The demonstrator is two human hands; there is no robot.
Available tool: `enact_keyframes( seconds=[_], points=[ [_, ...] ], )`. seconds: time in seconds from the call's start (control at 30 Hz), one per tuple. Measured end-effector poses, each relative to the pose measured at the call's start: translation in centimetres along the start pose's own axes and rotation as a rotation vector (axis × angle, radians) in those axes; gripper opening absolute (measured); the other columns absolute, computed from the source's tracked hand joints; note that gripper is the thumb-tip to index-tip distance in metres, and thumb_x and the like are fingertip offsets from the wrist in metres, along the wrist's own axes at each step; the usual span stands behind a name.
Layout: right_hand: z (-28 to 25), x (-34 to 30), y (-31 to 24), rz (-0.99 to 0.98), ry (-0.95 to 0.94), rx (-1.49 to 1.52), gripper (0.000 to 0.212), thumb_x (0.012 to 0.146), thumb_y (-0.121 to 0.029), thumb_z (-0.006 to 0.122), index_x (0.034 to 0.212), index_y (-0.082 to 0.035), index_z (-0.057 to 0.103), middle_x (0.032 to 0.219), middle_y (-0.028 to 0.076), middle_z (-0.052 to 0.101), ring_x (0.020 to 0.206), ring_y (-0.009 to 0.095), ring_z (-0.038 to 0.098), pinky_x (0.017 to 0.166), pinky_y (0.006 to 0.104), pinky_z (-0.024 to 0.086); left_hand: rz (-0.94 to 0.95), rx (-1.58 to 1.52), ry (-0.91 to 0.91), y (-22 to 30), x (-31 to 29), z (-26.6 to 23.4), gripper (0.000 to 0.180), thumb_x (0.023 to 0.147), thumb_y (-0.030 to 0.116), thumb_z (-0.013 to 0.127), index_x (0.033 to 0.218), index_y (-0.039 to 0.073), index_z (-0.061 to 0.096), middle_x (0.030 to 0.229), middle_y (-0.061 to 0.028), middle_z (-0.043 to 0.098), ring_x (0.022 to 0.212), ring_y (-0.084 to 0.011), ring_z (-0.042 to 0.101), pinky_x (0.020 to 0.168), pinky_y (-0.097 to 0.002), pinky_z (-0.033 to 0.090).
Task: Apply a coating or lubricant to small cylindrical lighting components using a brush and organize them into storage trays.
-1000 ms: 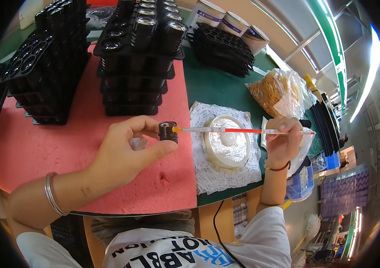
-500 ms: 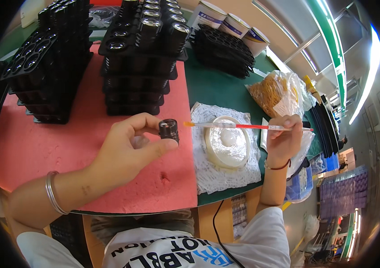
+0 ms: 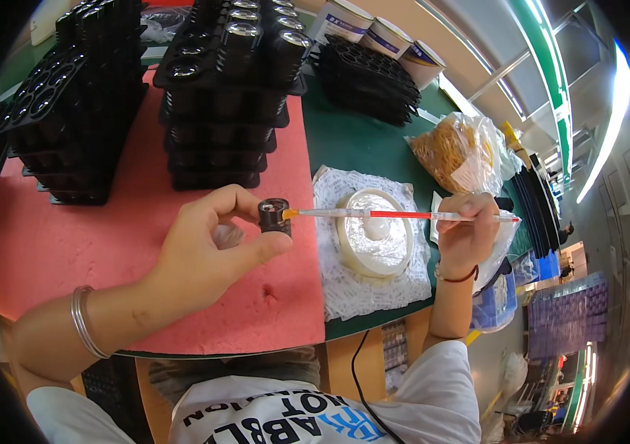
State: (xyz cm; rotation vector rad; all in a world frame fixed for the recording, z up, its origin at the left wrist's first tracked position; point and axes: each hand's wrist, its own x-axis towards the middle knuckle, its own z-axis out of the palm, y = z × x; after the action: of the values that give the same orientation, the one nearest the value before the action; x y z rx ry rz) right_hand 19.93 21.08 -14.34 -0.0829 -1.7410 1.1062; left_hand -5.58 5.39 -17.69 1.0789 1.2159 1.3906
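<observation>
Your left hand point(image 3: 208, 248) pinches a small dark cylinder point(image 3: 274, 216) between thumb and forefinger, lifted over the pink mat point(image 3: 108, 244), and your right hand point(image 3: 467, 229) is closed on a long thin brush point(image 3: 396, 214) with a red band, its orange tip touching the cylinder's side at 3 o'clock. The dabbing looks under way on this one piece, and the many pieces in the trays look like work to come; I can't tell which are done.

Just past the cylinder at 3 o'clock sits a round white dish point(image 3: 374, 233) of pale paste on a patterned white cloth point(image 3: 344, 285). At 12 o'clock stand two stacks of black trays point(image 3: 219, 126), dark cylinders with shiny tops sitting in the uppermost one. A third, flatter black tray stack point(image 3: 370, 78) lies at 1 o'clock on the green surface point(image 3: 344, 140).

Packages now: three white tubs point(image 3: 378, 33) with blue-banded labels line up at 1 o'clock along the far edge. At 2 o'clock a clear plastic bag point(image 3: 456, 152) holds tan rubber bands. A blue bin point(image 3: 496, 303) sits below the surface's edge at 4 o'clock.
</observation>
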Motion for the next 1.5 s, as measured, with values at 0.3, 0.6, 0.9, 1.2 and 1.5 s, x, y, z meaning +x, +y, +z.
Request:
enact_keyframes(
  seconds=[0.3, 0.6, 0.9, 1.2, 1.5],
  points=[
    [-0.24, 0.0, 0.12, 0.016, 0.027, -0.024, 0.028, 0.089, -0.023, 0.043, 0.077, 0.0, 0.055, 0.065, 0.012, 0.057, 0.054, 0.017, 0.056, 0.05, 0.0245, 0.044, -0.038, -0.015, -0.093, -0.07, -0.05, -0.23, 0.026, 0.08, 0.006, 0.056, 0.105, 0.0, 0.05, 0.094, -0.0017, 0.055, 0.078, -0.0037, 0.049, 0.069, -0.0174, 0.041],
    [-0.59, 0.3, 0.35, 0.016, 0.113, 0.07, 0.024, 0.087, -0.022, 0.043, 0.077, 0.0, 0.048, 0.065, 0.014, 0.054, 0.054, 0.019, 0.052, 0.05, 0.0269, 0.041, 0.023, -0.043, -0.022, -0.58, 0.19, -0.08, 0.023, 0.077, 0.01, 0.061, 0.098, 0.001, 0.055, 0.072, 0.0066, 0.051, 0.05, 0.0031, 0.03, 0.043, -0.0141, 0.024],
    [-0.31, 0.01, -0.01, 0.043, 0.047, 0.066, 0.021, 0.077, -0.019, 0.055, 0.08, 0.001, 0.047, 0.068, 0.017, 0.054, 0.059, 0.021, 0.054, 0.057, 0.0264, 0.044, 0.012, -0.027, -0.04, -0.61, 0.37, -0.39, 0.022, 0.074, 0.015, 0.066, 0.087, 0.003, 0.054, 0.075, 0.0044, 0.049, 0.051, 0.0029, 0.032, 0.043, -0.0139, 0.025],
    [-0.32, 0.1, 0.02, 0.04, -0.017, 0.069, 0.02, 0.077, -0.018, 0.056, 0.079, 0.001, 0.049, 0.072, 0.018, 0.056, 0.062, 0.021, 0.056, 0.057, 0.0263, 0.045, -0.029, 0.003, -0.033, -0.32, 0.2, -0.42, 0.024, 0.074, 0.016, 0.068, 0.088, 0.003, 0.053, 0.079, 0.0028, 0.05, 0.052, 0.0024, 0.033, 0.045, -0.0142, 0.027],
    [-0.46, 0.29, 0.08, 0.049, -0.072, -0.025, 0.018, 0.078, -0.016, 0.055, 0.076, 0.002, 0.052, 0.067, 0.017, 0.058, 0.059, 0.021, 0.058, 0.057, 0.0256, 0.046, -0.022, -0.094, -0.05, -0.33, 0.25, -0.36, 0.023, 0.077, 0.013, 0.063, 0.095, 0.002, 0.054, 0.08, 0.0037, 0.051, 0.053, 0.0024, 0.035, 0.045, -0.0146, 0.028]
  ],
)
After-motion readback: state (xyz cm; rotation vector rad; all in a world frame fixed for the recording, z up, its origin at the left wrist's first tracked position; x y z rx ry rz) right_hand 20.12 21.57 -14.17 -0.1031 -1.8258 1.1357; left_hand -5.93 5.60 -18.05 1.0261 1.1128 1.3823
